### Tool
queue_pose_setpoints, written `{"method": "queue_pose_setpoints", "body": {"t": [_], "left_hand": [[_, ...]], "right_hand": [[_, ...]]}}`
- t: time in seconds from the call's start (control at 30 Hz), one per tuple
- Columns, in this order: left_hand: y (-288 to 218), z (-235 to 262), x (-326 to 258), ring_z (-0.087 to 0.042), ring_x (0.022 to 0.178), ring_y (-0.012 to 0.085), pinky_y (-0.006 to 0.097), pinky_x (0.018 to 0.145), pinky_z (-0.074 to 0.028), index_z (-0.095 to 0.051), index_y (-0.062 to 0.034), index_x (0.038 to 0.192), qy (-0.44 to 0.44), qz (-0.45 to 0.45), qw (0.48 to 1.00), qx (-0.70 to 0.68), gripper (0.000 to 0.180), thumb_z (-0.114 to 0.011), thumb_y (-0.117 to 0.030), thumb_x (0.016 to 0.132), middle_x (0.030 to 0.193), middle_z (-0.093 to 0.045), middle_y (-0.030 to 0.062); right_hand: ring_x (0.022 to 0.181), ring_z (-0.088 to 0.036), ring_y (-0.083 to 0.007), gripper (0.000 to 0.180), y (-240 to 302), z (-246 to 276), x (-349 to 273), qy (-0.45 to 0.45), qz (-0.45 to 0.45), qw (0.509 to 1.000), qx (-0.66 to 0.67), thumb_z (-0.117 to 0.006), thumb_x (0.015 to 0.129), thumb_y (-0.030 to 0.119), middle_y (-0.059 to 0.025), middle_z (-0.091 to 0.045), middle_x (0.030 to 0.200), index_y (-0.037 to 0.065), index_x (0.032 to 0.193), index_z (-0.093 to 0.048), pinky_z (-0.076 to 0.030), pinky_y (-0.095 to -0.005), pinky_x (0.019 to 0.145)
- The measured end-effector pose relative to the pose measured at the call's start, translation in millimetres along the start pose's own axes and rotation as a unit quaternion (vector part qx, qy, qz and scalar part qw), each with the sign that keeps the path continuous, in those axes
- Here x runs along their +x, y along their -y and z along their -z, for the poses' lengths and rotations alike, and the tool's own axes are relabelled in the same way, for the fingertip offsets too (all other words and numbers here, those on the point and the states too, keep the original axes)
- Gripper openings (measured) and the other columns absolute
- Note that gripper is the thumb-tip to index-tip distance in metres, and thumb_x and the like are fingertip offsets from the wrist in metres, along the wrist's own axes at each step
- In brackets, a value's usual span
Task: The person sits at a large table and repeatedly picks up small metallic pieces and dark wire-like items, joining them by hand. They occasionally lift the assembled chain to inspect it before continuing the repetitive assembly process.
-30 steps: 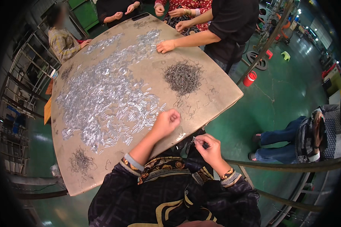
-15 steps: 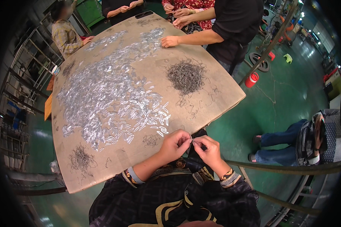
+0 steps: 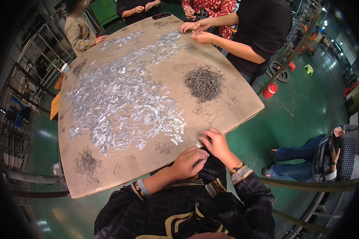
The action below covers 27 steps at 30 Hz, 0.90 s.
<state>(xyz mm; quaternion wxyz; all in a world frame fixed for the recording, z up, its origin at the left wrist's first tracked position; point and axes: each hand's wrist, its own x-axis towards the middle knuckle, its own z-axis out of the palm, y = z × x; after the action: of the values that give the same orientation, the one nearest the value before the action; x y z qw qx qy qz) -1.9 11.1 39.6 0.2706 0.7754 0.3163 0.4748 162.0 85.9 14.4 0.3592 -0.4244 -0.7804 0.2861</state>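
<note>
At the near edge of the surface [image 3: 107, 175], the left hand [image 3: 189, 162] and right hand [image 3: 215, 143] pinch a small metal piece [image 3: 198, 142] between clenched fingers; it could slip and vanish among the loose silver strips [image 3: 119, 107].

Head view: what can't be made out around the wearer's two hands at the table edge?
- The small piece between the left hand and right hand: too small, covered by fingers.
- Grip: unclear whether either hand is closed on it.
- Single silver strips: too small, they blur together.
- Dark wire heap: a tangle, shapes unclear.
</note>
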Motion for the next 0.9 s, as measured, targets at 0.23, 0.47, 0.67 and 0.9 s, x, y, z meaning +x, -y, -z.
{"method": "queue_pose_setpoints", "body": {"t": [0.23, 0.47, 0.67, 0.9], "left_hand": [[-6, 1, -7, -0.063, 0.081, 0.0269, 0.035, 0.071, -0.052, -0.057, -0.0030, 0.091, 0.003, 0.001, 1.000, 0.000, 0.020, -0.066, 0.006, 0.076, 0.094, -0.066, 0.0123], [-5, 0, -10, -0.064, 0.081, 0.0275, 0.035, 0.071, -0.052, -0.057, -0.0028, 0.090, 0.010, 0.008, 1.000, -0.007, 0.018, -0.067, 0.005, 0.077, 0.093, -0.066, 0.0124], [-1, -3, -10, -0.064, 0.082, 0.0282, 0.036, 0.074, -0.051, -0.056, -0.0023, 0.090, 0.011, 0.039, 0.999, -0.018, 0.017, -0.065, 0.004, 0.078, 0.093, -0.066, 0.0127], [0, -4, -1, -0.064, 0.082, 0.0293, 0.037, 0.073, -0.052, -0.056, -0.0029, 0.091, -0.028, 0.078, 0.996, -0.015, 0.014, -0.065, 0.001, 0.080, 0.091, -0.066, 0.0125]], "right_hand": [[0.099, -0.056, -0.0254, 0.022, -11, -51, 51, 0.127, 0.198, 0.956, -0.176, -0.059, 0.078, 0.010, -0.0078, -0.057, 0.091, 0.007, 0.097, -0.070, -0.045, -0.0381, 0.089], [0.099, -0.056, -0.0249, 0.012, -13, -50, 57, 0.142, 0.230, 0.930, -0.250, -0.055, 0.076, 0.009, -0.0078, -0.058, 0.091, 0.007, 0.082, -0.065, -0.045, -0.0382, 0.089], [0.077, -0.064, -0.0191, 0.007, -15, -35, 45, 0.115, -0.003, 0.993, 0.017, -0.068, 0.078, 0.005, -0.0062, -0.065, 0.078, 0.002, 0.084, -0.066, -0.052, -0.0328, 0.070], [0.066, -0.063, -0.0060, 0.011, 20, 27, -3, 0.081, -0.247, 0.899, 0.353, -0.071, 0.084, 0.006, -0.0033, -0.069, 0.076, -0.004, 0.088, -0.068, -0.051, -0.0208, 0.062]]}}
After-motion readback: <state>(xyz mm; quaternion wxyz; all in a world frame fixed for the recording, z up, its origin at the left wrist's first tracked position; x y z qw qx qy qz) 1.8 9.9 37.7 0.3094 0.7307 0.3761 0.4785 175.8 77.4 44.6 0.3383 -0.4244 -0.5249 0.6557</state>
